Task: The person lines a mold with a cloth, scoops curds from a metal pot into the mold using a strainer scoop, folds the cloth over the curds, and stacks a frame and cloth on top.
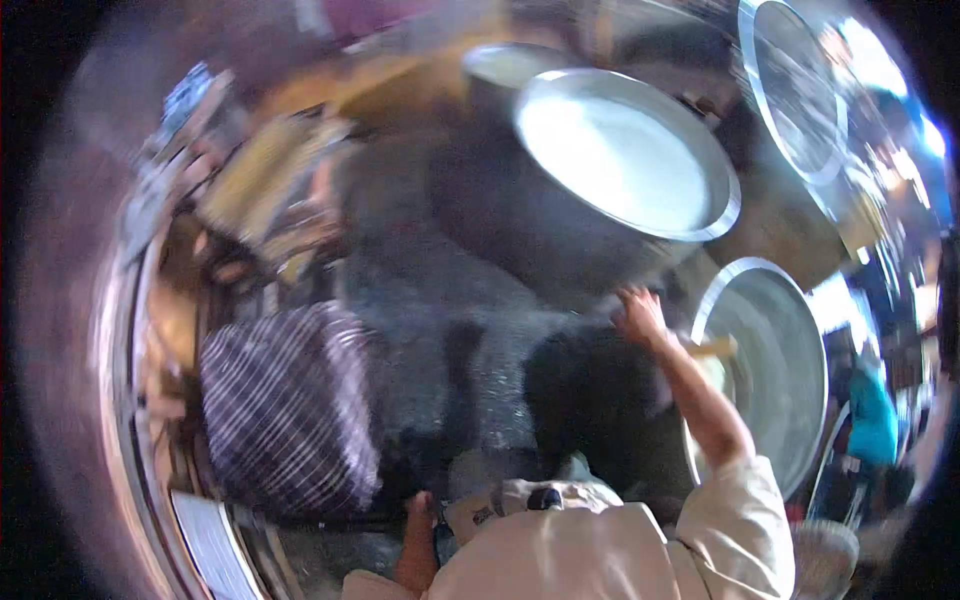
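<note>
My right hand (640, 316) is stretched forward just below a large dark pot (560, 235), with its fingers curled and blurred; whether it touches or holds anything I cannot make out. White liquid (620, 160) fills much of that pot, inside a shiny metal rim. Beside my right forearm stands a big pale metal pot (775, 370), with a light wooden piece (712, 348) at its near side. My left hand (422, 508) hangs low near my body, smeared and partly dark, its fingers not clear. It is close to a dark checked cloth bundle (285, 410).
Another round vessel (515, 66) stands behind the dark pot, and a large metal-rimmed one (795, 90) is at the upper right. Blurred yellowish boxes or bundles (265, 180) lie at the left. A teal item (872, 415) shows at the far right. The dark floor (500, 400) looks wet.
</note>
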Demonstrator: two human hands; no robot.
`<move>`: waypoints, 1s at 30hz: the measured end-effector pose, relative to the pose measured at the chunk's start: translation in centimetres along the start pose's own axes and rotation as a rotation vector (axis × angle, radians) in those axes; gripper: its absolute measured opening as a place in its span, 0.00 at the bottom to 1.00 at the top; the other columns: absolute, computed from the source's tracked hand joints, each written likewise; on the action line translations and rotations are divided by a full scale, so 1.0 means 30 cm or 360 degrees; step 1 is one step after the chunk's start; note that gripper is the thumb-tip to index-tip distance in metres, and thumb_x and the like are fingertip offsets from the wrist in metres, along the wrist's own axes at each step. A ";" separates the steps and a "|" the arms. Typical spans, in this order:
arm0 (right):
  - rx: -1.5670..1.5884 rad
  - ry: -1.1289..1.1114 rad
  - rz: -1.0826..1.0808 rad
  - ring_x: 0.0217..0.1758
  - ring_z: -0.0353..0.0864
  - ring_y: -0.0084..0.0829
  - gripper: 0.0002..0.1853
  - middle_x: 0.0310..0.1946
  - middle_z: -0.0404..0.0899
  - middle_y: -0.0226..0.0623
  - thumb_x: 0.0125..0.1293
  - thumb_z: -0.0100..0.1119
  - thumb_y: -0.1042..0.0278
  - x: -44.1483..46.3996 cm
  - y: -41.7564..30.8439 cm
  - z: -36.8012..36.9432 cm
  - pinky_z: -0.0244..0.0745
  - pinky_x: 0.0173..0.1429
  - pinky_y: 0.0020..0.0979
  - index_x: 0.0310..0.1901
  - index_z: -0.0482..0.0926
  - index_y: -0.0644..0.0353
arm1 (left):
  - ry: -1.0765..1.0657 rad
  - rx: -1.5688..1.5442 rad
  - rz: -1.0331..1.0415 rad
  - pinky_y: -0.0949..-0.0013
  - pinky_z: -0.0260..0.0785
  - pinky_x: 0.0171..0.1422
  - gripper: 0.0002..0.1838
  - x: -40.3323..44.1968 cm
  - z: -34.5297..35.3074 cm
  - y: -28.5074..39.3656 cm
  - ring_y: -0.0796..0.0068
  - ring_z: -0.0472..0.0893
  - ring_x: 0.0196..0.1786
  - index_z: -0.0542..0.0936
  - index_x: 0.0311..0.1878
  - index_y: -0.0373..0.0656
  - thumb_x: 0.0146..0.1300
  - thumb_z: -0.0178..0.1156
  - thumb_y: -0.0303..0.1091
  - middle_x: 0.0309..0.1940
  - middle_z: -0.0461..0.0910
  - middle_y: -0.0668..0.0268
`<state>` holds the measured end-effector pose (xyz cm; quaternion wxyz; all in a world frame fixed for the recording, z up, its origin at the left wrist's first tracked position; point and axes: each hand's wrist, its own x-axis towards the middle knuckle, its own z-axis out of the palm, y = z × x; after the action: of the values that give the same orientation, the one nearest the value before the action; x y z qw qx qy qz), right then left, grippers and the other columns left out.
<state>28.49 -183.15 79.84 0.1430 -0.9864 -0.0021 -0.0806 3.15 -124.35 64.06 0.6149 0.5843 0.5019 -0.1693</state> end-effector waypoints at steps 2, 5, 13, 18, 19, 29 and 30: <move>-0.0211 -0.0352 0.0077 0.57 0.65 0.41 0.30 0.53 0.70 0.39 0.49 0.63 0.51 -0.164 0.288 -0.227 0.59 0.59 0.44 0.54 0.72 0.53 | -0.0124 0.0114 0.0170 0.57 0.71 0.43 0.20 -0.130 0.262 0.011 0.62 0.76 0.47 0.74 0.47 0.41 0.53 0.60 0.42 0.44 0.77 0.64; -0.0369 -0.0526 0.0088 0.59 0.65 0.40 0.33 0.51 0.71 0.40 0.47 0.62 0.40 -0.300 0.392 -0.388 0.56 0.61 0.50 0.52 0.74 0.51 | -0.0257 0.0167 0.0317 0.59 0.66 0.53 0.18 -0.275 0.504 0.090 0.62 0.76 0.50 0.75 0.47 0.43 0.55 0.58 0.41 0.46 0.77 0.63; -0.0225 -0.0289 -0.0015 0.63 0.63 0.39 0.22 0.55 0.71 0.34 0.56 0.55 0.63 -0.510 0.418 -0.327 0.40 0.68 0.61 0.54 0.73 0.53 | -0.0837 0.0951 0.0799 0.69 0.69 0.45 0.20 -0.683 0.846 0.065 0.73 0.79 0.44 0.74 0.51 0.44 0.60 0.56 0.46 0.45 0.79 0.63; 0.0894 0.0236 0.0104 0.45 0.73 0.46 0.14 0.37 0.74 0.45 0.52 0.56 0.68 -0.688 0.245 -0.313 0.69 0.51 0.40 0.41 0.75 0.62 | -0.0807 0.0986 0.0660 0.73 0.68 0.42 0.21 -0.652 0.768 0.065 0.74 0.80 0.39 0.75 0.49 0.43 0.58 0.58 0.47 0.43 0.80 0.64; 0.1070 0.0196 0.0080 0.44 0.74 0.46 0.12 0.37 0.75 0.46 0.52 0.56 0.69 -0.731 0.218 -0.292 0.70 0.51 0.40 0.39 0.76 0.63 | -0.0730 0.0986 0.0662 0.73 0.68 0.42 0.19 -0.645 0.762 0.083 0.74 0.80 0.38 0.75 0.49 0.44 0.59 0.57 0.45 0.42 0.80 0.65; 0.1504 -0.0150 0.0422 0.38 0.81 0.34 0.13 0.35 0.80 0.44 0.53 0.57 0.73 -0.677 -0.008 -0.144 0.76 0.43 0.32 0.42 0.78 0.62 | -0.0815 0.0761 0.0980 0.73 0.69 0.41 0.11 -0.492 0.678 0.306 0.76 0.78 0.37 0.79 0.43 0.41 0.60 0.59 0.36 0.36 0.79 0.68; 0.1656 -0.0102 0.0454 0.36 0.81 0.30 0.12 0.34 0.80 0.43 0.54 0.56 0.75 -0.595 -0.040 -0.173 0.76 0.42 0.30 0.42 0.78 0.63 | -0.0858 0.0822 0.0979 0.74 0.68 0.40 0.11 -0.455 0.640 0.353 0.78 0.78 0.37 0.78 0.43 0.41 0.62 0.55 0.36 0.38 0.80 0.68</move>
<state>10.03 -183.13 82.24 0.6220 -0.7778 0.0879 -0.0187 13.63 -143.83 77.41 0.5793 0.7745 0.0703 -0.2441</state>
